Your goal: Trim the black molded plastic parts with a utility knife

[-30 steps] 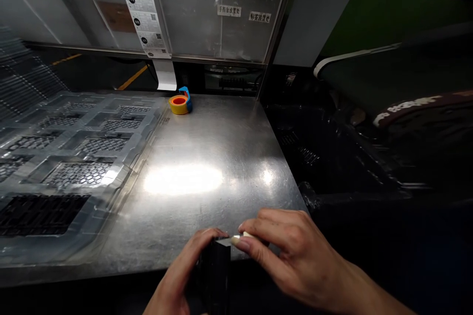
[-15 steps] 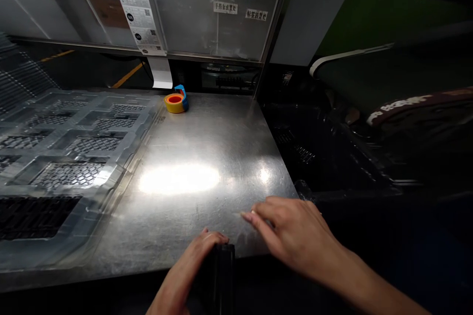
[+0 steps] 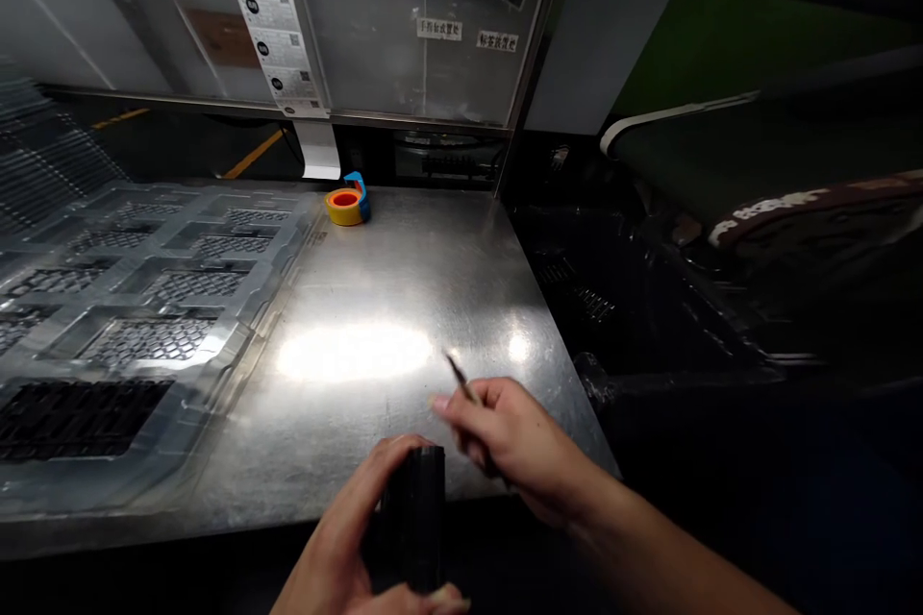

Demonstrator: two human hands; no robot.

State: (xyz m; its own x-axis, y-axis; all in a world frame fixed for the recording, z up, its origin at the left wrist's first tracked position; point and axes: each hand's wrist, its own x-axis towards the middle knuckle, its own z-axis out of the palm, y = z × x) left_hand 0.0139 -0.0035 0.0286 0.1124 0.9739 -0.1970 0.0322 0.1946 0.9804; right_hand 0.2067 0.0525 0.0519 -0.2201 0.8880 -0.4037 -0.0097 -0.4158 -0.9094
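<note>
Black and flat-sided, the block [image 3: 416,524] stands on end at the near edge of the steel table [image 3: 404,279], its long axis running up and down and its narrow top just level with the tabletop's front lip. The left hand [image 3: 353,538] is wrapped around it from the left, fingers curled over the top and thumb showing low at the bottom of the frame, a closed grasp on the block. The right hand [image 3: 511,447] sits just to the right of the block's top, fingers pinched together on a thin dark tool [image 3: 458,373]; the tool's slim tip sticks up and away toward the far left, slanted, clear of the table surface. What kind of tool it is I cannot tell.

Beyond the hands the steel lies bare and bright with a glare patch, open as far as the yellow tape roll [image 3: 347,207] near the back edge. A clear plastic tray [image 3: 144,307] of mesh-filled pockets covers the left side, well apart from the hands. The table's right edge drops off into dark machinery close beside the right wrist.
</note>
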